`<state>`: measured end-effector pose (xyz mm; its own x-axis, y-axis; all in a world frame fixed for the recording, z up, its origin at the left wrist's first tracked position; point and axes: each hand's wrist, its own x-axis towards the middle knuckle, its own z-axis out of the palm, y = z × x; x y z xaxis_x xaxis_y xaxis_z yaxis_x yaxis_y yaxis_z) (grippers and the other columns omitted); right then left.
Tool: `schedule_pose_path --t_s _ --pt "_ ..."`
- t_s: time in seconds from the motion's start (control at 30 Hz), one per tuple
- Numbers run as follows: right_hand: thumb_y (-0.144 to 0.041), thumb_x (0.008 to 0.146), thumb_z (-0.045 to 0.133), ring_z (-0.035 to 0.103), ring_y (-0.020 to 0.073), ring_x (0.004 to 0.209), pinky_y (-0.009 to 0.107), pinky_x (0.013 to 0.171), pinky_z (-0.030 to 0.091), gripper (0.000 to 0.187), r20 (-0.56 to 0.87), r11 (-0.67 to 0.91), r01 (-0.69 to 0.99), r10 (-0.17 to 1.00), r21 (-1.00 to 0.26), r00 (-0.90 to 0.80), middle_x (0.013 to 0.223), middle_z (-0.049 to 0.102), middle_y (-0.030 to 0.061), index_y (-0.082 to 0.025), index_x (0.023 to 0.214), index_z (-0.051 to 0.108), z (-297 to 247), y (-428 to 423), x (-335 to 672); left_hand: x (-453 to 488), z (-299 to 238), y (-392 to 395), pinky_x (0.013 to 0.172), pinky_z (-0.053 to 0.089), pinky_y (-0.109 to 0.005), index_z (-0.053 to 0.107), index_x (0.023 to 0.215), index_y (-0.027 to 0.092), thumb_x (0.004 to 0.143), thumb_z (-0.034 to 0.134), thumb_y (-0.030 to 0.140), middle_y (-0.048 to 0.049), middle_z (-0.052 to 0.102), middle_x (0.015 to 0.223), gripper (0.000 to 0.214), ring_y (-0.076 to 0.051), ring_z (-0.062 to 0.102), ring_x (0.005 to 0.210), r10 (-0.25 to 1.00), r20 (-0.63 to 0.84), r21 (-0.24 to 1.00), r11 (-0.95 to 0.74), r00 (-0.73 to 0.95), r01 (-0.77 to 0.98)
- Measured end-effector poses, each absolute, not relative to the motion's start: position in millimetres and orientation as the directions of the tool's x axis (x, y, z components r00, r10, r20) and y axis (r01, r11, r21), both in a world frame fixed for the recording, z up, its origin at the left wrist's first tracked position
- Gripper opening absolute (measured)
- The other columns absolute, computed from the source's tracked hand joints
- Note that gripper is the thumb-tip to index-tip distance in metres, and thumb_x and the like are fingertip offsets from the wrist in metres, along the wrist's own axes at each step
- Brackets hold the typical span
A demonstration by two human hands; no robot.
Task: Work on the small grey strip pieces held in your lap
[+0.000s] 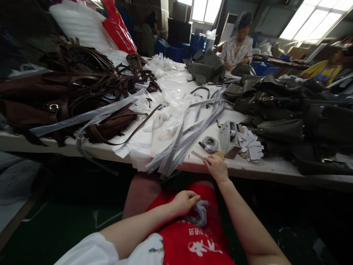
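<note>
My left hand [184, 202] rests over my lap, its fingers curled round a coiled bundle of greyish plastic strip [201, 216] that hangs against the red apron [176, 239]. At the table's front edge, my right hand [217, 168] pinches the end of a thin, flat, tan-grey strip [196, 155]. Just beyond that hand lies another grey coil [210, 144], with a pale yellow roll [220, 154] beside it. Long translucent grey plastic strips [176, 147] spread over the table to the left of my right hand.
A grey-white boxy device [229, 138] and a pile of white cards [251, 144] stand right of the coil. Brown bags with straps [110, 127] are heaped left, dark olive bags [278, 129] right. Across the table [237, 117] sits another person [235, 51].
</note>
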<state>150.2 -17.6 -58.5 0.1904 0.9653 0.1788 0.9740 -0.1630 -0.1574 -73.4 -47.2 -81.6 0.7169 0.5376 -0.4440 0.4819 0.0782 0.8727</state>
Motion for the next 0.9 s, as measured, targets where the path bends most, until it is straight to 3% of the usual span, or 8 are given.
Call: schedule_pose_path --t_s 0.37,0.67,0.77,0.9 --pt "-0.031 0.097 0.049 0.059 0.0186 0.088 0.029 0.074 0.038 0.028 0.12 -0.148 0.985 0.98 -0.087 0.158 0.092 0.067 0.0062 -0.021 0.088 0.073 -43.9 -11.4 146.6 -73.0 -80.5 -47.1 0.067 0.042 -0.026 0.074 0.093 0.01 0.087 0.048 0.05 -0.0079 0.071 0.083 0.048 -0.018 0.058 0.072 0.536 -0.454 0.862 0.062 0.712 0.503" --pt "-0.026 0.096 0.044 0.058 0.0211 0.09 0.031 0.075 0.038 0.029 0.159 -0.156 0.988 0.975 0.002 0.154 0.091 0.066 0.01 -0.017 0.087 0.07 -45.4 -10.6 140.3 -73.7 -79.2 -46.9 0.066 0.041 -0.025 0.075 0.094 0.011 0.087 0.048 0.049 -0.0066 0.071 0.083 0.047 -0.017 0.057 0.071 0.541 -0.442 0.865 0.046 0.716 0.5" --pt "-0.026 0.095 0.045 0.059 0.0209 0.09 0.031 0.076 0.039 0.029 0.157 -0.168 0.985 0.972 -0.047 0.173 0.094 0.067 0.01 -0.017 0.088 0.071 -46.8 -9.9 143.7 -73.9 -78.1 -46.9 0.064 0.04 -0.024 0.075 0.093 0.01 0.087 0.048 0.047 -0.0065 0.071 0.081 0.046 -0.016 0.056 0.07 0.554 -0.436 0.866 0.041 0.71 0.499" --pt "-0.034 0.093 0.051 0.061 0.0195 0.087 0.029 0.072 0.041 0.028 0.087 -0.262 0.929 0.952 -0.26 0.293 0.098 0.069 0.006 -0.021 0.089 0.075 -48.6 -8.1 155.2 -74.7 -78.3 -47.4 0.062 0.038 -0.024 0.074 0.09 0.01 0.087 0.047 0.047 -0.0061 0.07 0.081 0.047 -0.015 0.054 0.068 0.552 -0.42 0.873 0.026 0.721 0.488"
